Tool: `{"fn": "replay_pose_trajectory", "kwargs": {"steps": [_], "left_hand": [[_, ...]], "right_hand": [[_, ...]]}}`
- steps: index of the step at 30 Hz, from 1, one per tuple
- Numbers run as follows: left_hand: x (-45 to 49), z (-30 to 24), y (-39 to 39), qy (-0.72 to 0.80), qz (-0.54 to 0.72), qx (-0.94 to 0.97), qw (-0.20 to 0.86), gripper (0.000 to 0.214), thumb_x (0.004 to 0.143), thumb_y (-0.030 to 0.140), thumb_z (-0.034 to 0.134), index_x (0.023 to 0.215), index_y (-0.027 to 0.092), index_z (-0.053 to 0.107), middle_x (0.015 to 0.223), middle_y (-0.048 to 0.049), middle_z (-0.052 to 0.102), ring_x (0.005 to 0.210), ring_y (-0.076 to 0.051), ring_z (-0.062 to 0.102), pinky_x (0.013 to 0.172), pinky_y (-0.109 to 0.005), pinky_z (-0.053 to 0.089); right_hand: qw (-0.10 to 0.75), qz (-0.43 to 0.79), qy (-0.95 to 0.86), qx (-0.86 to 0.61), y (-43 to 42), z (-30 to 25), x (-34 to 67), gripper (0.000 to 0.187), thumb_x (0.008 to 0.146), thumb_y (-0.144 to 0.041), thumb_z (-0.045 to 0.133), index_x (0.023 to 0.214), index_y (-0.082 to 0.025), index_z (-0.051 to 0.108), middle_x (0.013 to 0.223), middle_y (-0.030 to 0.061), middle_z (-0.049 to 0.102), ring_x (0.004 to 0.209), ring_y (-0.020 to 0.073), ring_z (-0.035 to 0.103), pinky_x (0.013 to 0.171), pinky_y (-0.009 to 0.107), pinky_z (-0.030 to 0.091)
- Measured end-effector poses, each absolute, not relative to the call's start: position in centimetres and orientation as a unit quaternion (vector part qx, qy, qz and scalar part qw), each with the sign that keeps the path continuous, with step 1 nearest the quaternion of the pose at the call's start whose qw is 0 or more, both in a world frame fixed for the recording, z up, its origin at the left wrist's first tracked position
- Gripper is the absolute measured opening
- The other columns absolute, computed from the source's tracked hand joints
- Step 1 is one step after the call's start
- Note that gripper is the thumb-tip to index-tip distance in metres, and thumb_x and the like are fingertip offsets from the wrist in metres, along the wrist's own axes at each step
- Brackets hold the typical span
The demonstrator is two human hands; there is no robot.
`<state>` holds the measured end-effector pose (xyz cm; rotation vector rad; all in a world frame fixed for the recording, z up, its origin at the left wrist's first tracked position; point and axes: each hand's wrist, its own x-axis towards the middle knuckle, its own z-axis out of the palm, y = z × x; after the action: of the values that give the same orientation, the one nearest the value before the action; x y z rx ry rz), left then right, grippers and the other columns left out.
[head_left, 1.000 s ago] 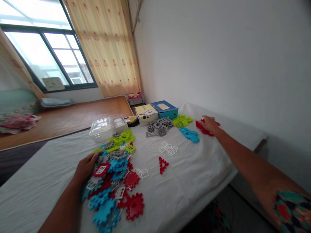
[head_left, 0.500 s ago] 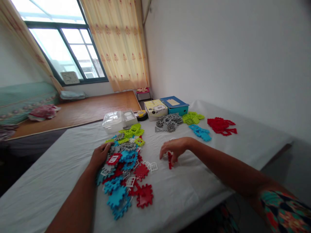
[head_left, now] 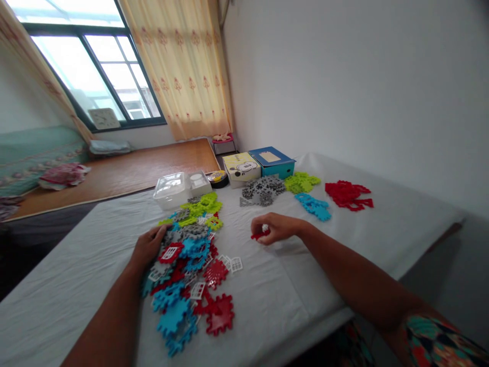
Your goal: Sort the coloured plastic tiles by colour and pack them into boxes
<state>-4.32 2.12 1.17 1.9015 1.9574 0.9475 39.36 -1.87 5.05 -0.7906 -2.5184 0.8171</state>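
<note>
My right hand [head_left: 280,227] is closed with thumb and fingers around a red plastic building piece [head_left: 260,235], just above the white-covered table. A small white bit shows between the fingers; what it belongs to is hidden. My left hand [head_left: 148,248] lies with fingers extended against the left edge of a mixed pile, gripping nothing visible. Blue notched pieces [head_left: 173,317], red square pieces [head_left: 220,314], grey pieces [head_left: 194,232] and lime-green pieces [head_left: 206,204] overlap in this pile. White lattice window pieces [head_left: 236,264] lie among them and at the right edge.
Separate heaps of grey pieces [head_left: 263,190], green pieces [head_left: 301,181], blue pieces [head_left: 313,206] and red pieces [head_left: 348,195] lie farther back. Behind them stand a yellow box [head_left: 241,171] and a blue box [head_left: 272,160]. A clear plastic container [head_left: 171,191] and black round tin [head_left: 218,179] are nearby.
My right hand has lifted slightly and turned, tilting the red piece from upright to nearly flat. My left hand still rests by the pile. The whole view has shifted a little.
</note>
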Motion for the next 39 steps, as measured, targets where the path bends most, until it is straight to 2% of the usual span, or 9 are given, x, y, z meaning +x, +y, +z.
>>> {"fn": "replay_pose_trajectory", "kwargs": {"steps": [4, 8, 14, 18, 21, 24, 30, 34, 39], "left_hand": [[-4.8, 0.9, 2.4, 0.673, 0.321, 0.656, 0.117, 0.045, 0.080, 0.049, 0.045, 0.102, 0.024, 0.075, 0.111, -0.0026, 0.072, 0.107, -0.025, 0.064, 0.097, -0.034, 0.047], [-5.1, 0.7, 2.8, 0.681, 0.311, 0.652, 0.119, 0.049, 0.081, 0.053, 0.045, 0.107, 0.023, 0.073, 0.112, -0.0039, 0.072, 0.107, -0.027, 0.064, 0.097, -0.035, 0.047], [-4.8, 0.8, 2.6, 0.682, 0.313, 0.650, 0.121, 0.049, 0.081, 0.052, 0.043, 0.106, 0.022, 0.073, 0.112, -0.0044, 0.071, 0.108, -0.026, 0.063, 0.098, -0.035, 0.047], [-4.5, 1.0, 2.3, 0.673, 0.325, 0.653, 0.119, 0.049, 0.080, 0.051, 0.044, 0.106, 0.021, 0.073, 0.111, -0.0040, 0.072, 0.107, -0.025, 0.064, 0.096, -0.033, 0.047], [-4.2, 1.1, 2.1, 0.670, 0.330, 0.653, 0.123, 0.050, 0.080, 0.051, 0.044, 0.105, 0.019, 0.074, 0.109, -0.0048, 0.072, 0.106, -0.025, 0.064, 0.095, -0.032, 0.048], [-3.9, 1.2, 1.9, 0.665, 0.338, 0.653, 0.132, 0.052, 0.080, 0.051, 0.043, 0.105, 0.017, 0.073, 0.110, -0.0060, 0.072, 0.108, -0.025, 0.063, 0.095, -0.032, 0.047], [-4.0, 1.0, 2.0, 0.653, 0.353, 0.655, 0.145, 0.051, 0.079, 0.051, 0.045, 0.102, 0.017, 0.074, 0.112, -0.0065, 0.071, 0.108, -0.025, 0.063, 0.098, -0.034, 0.045], [-4.0, 1.0, 1.9, 0.650, 0.359, 0.653, 0.151, 0.053, 0.078, 0.053, 0.045, 0.104, 0.016, 0.073, 0.112, -0.0070, 0.071, 0.108, -0.025, 0.063, 0.096, -0.034, 0.046], [-3.8, 1.2, 1.8, 0.653, 0.356, 0.652, 0.149, 0.050, 0.078, 0.052, 0.045, 0.100, 0.018, 0.074, 0.109, -0.0053, 0.072, 0.106, -0.024, 0.064, 0.094, -0.033, 0.047]], "right_hand": [[0.302, 0.118, -0.794, -0.515, 0.8, 5.7, 45.9, 0.017, 0.078, -0.023, 0.060, 0.093, -0.018, 0.066, 0.088, 0.0040, 0.068, 0.079, 0.0167, 0.061, 0.074, 0.028, 0.047], [0.322, -0.122, -0.552, -0.759, 1.6, 5.3, 54.7, 0.021, 0.082, -0.027, 0.055, 0.098, -0.017, 0.066, 0.098, 0.0140, 0.065, 0.099, 0.0281, 0.055, 0.085, 0.040, 0.043], [0.370, -0.200, -0.493, -0.762, 2.2, 4.2, 56.6, 0.036, 0.084, -0.025, 0.050, 0.118, -0.017, 0.058, 0.129, 0.0165, 0.053, 0.120, 0.0332, 0.040, 0.094, 0.048, 0.037], [0.387, -0.111, -0.684, -0.609, 2.9, 4.4, 48.1, 0.031, 0.088, -0.022, 0.047, 0.116, -0.016, 0.060, 0.119, 0.0138, 0.061, 0.114, 0.0266, 0.050, 0.101, 0.042, 0.036], [0.310, 0.033, -0.842, -0.440, 2.0, 3.6, 40.2, 0.032, 0.086, -0.027, 0.056, 0.116, -0.017, 0.061, 0.116, 0.0121, 0.065, 0.109, 0.0235, 0.056, 0.099, 0.039, 0.040], [0.221, 0.097, -0.924, -0.298, 1.2, 2.5, 33.7, 0.048, 0.082, -0.029, 0.064, 0.127, -0.015, 0.055, 0.128, 0.0143, 0.059, 0.119, 0.0234, 0.052, 0.104, 0.040, 0.037], [0.172, 0.110, -0.916, -0.345, 4.4, 2.9, 26.8, 0.070, 0.075, -0.011, 0.062, 0.142, -0.015, 0.041, 0.145, 0.0172, 0.043, 0.132, 0.0267, 0.041, 0.109, 0.044, 0.032], [0.236, 0.139, -0.875, -0.399, 7.4, 4.6, 25.9, 0.073, 0.074, -0.004, 0.057, 0.143, -0.019, 0.040, 0.142, 0.0121, 0.049, 0.127, 0.0243, 0.047, 0.107, 0.042, 0.036], [0.162, 0.197, -0.907, -0.334, 6.4, 3.6, 27.0, 0.059, 0.073, -0.017, 0.070, 0.129, -0.018, 0.056, 0.127, 0.0107, 0.062, 0.113, 0.0250, 0.058, 0.098, 0.037, 0.043]]}}
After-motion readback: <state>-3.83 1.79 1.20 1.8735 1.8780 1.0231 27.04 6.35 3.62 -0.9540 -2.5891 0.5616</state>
